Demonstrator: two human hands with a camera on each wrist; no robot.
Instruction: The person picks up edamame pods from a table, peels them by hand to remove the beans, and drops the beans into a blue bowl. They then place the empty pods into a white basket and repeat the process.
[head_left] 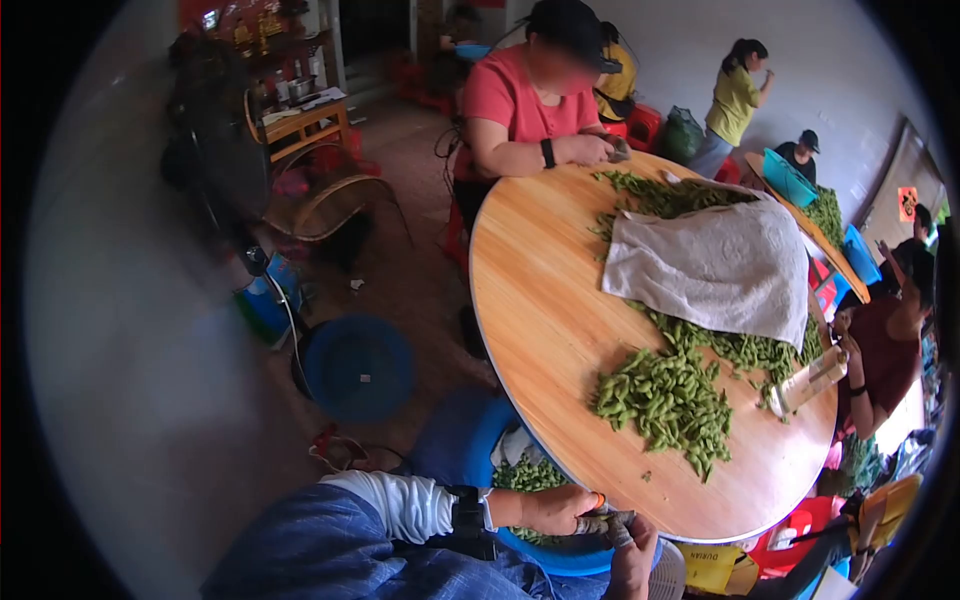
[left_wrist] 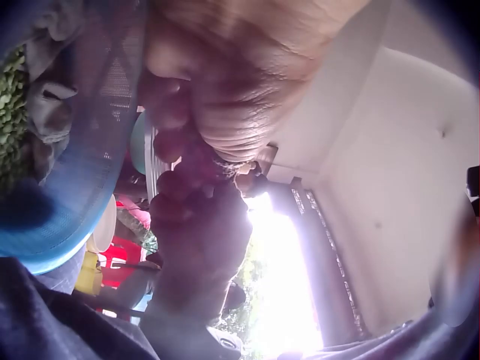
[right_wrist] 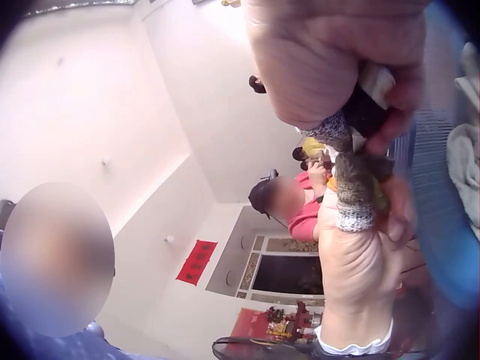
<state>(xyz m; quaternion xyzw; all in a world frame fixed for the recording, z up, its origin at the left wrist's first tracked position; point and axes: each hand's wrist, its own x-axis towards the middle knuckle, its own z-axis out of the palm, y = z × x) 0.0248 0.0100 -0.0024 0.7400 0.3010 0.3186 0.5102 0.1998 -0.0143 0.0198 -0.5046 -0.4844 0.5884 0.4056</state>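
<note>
Both hands meet above a blue tub [head_left: 590,562] of green beans [head_left: 528,474] at the round table's near edge. My left hand [head_left: 552,508] has curled fingers, with grey fabric covers on some fingertips and an orange band. In the right wrist view, a small green pod [right_wrist: 382,201] shows between the left hand's [right_wrist: 358,262] thumb and fingers, partly hidden. My right hand [head_left: 632,562], also with covered fingertips, bends its fingers against the left fingertips; whether it pinches anything is hidden. The left wrist view shows the left hand [left_wrist: 240,75] close up, the right hand [left_wrist: 199,247] dim.
Pods lie heaped [head_left: 665,405] on the wooden table [head_left: 540,300], beside a white cloth [head_left: 705,260] covering more. A person in red [head_left: 520,105] sits across; another at right holds a clear container [head_left: 808,382]. An empty blue basin [head_left: 358,368] stands on the floor.
</note>
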